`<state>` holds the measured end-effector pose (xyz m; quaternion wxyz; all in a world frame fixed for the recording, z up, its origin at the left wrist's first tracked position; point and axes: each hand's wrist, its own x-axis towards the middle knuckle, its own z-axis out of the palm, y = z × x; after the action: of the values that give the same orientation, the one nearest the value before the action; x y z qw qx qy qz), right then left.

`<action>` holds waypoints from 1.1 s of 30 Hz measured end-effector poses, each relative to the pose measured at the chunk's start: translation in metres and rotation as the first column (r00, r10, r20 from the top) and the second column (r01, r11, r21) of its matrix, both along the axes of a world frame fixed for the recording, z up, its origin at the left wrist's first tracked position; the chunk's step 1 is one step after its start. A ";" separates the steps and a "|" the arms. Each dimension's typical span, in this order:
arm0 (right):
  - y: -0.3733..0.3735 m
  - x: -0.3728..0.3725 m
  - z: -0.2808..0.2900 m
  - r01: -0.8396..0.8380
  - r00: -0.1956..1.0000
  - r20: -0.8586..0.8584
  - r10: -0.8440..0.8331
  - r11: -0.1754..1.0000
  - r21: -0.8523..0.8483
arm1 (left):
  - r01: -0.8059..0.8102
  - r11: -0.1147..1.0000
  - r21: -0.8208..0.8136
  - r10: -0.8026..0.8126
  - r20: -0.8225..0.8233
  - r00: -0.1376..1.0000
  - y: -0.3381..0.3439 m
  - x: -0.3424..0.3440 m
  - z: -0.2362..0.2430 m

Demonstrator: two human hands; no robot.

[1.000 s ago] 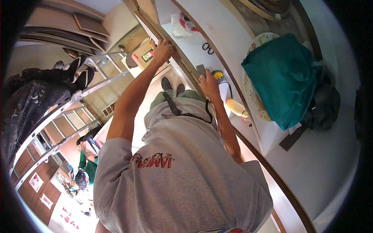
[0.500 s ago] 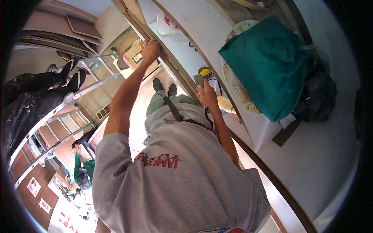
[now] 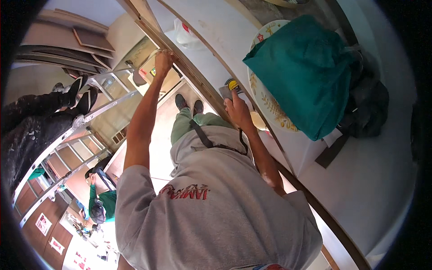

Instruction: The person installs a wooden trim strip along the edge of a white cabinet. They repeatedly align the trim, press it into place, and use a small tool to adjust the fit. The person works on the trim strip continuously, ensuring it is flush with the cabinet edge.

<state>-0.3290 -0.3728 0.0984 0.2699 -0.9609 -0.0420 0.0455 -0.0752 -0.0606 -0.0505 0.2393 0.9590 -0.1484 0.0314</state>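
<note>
My left hand [image 3: 164, 62] is at the far end of a stretched-out arm, fingers closed over the edge of a long wooden frame [image 3: 193, 72]. A pale curved strip shows beside its fingers; I cannot tell whether they touch it. My right hand [image 3: 239, 111] grips a small flat grey block [image 3: 225, 92] close to the same frame. Just beyond the block, a round yellow-and-black item [image 3: 232, 84] rests on a white surface [image 3: 211, 63]. The undersides of both hands' fingers are partly hidden.
To the right, a green cloth bag [image 3: 306, 76] covers part of a patterned plate [image 3: 274, 108], beside a black plastic bag [image 3: 371, 108]. A white plastic bag [image 3: 186, 36] lies farther off. On the left, a person's legs [image 3: 40, 108] are by a metal ladder [image 3: 101, 105]; another person [image 3: 103, 204] is below.
The whole view shifts slightly leftward. My left hand moves a little left against the frame, its arm still stretched out. My right hand keeps hold of the grey block with little movement.
</note>
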 end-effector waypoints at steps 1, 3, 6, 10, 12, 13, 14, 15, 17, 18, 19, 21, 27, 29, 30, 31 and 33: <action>0.004 0.000 -0.003 0.044 0.999 -0.009 -0.044 0.999 0.028 | -0.010 0.999 -0.043 0.010 0.000 1.000 0.003 -0.001 0.006; 0.009 0.000 -0.004 0.137 0.987 -0.101 -0.123 0.980 0.147 | 0.056 0.998 -0.024 -0.055 0.015 0.998 -0.006 -0.013 0.024; 0.022 0.005 0.022 0.232 0.945 -0.297 -0.140 0.924 0.304 | 0.015 0.995 0.094 -0.015 -0.008 1.000 -0.027 -0.032 0.052; 0.025 0.006 0.023 0.181 0.955 -0.280 -0.102 0.945 0.272 | -0.143 0.979 0.146 0.151 -0.050 0.987 -0.041 -0.027 0.053; 0.024 0.005 0.022 0.166 0.963 -0.253 -0.098 0.950 0.265 | -0.183 0.974 0.136 0.189 -0.033 0.981 -0.044 -0.026 0.044; 0.022 0.004 0.022 0.166 0.962 -0.255 -0.098 0.951 0.260 | -0.183 0.975 0.129 0.188 -0.020 0.982 -0.045 -0.027 0.041; 0.020 0.004 0.022 0.166 0.961 -0.258 -0.099 0.952 0.256 | -0.184 0.975 0.123 0.186 -0.008 0.982 -0.046 -0.028 0.038; 0.018 0.001 0.018 0.157 0.970 -0.221 -0.105 0.960 0.231 | -0.198 0.977 0.080 0.199 -0.009 0.980 -0.048 -0.031 0.034; 0.012 -0.003 0.011 0.137 0.980 -0.168 -0.107 0.974 0.179 | -0.228 0.974 -0.004 0.228 -0.013 0.974 -0.049 -0.034 0.028; 0.011 -0.003 0.011 0.128 0.983 -0.152 -0.104 0.980 0.152 | -0.257 0.966 0.008 0.257 -0.037 0.966 -0.052 -0.034 0.029; 0.008 -0.003 0.012 0.116 0.983 -0.158 -0.096 0.985 0.124 | -0.287 0.958 0.022 0.288 -0.060 0.956 -0.057 -0.035 0.030; 0.008 -0.001 0.017 0.113 0.977 -0.194 -0.086 0.984 0.135 | -0.333 0.942 0.045 0.335 -0.047 0.941 -0.061 -0.036 0.030; 0.016 0.005 0.034 0.192 0.946 -0.303 -0.116 0.953 0.235 | -0.390 0.920 0.048 0.387 0.061 0.920 -0.071 -0.042 0.037; 0.019 0.006 0.046 0.213 0.929 -0.349 -0.125 0.950 0.227 | -0.346 0.938 0.028 0.347 -0.020 0.938 -0.067 -0.045 0.039; 0.019 0.006 0.046 0.198 0.936 -0.334 -0.109 0.949 0.244 | -0.326 0.945 0.039 0.327 -0.023 0.945 -0.064 -0.043 0.036; 0.019 0.004 0.044 0.182 0.943 -0.320 -0.093 0.948 0.261 | -0.306 0.951 0.049 0.307 -0.026 0.951 -0.060 -0.042 0.034; 0.019 0.001 0.038 0.163 0.951 -0.301 -0.074 0.945 0.283 | -0.287 0.958 0.006 0.286 0.062 0.956 -0.052 -0.043 0.030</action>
<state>-0.3284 -0.3538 0.1368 0.4199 -0.8919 0.0495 0.1603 -0.1182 -0.1125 -0.0209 0.2203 0.9708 -0.0154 0.0935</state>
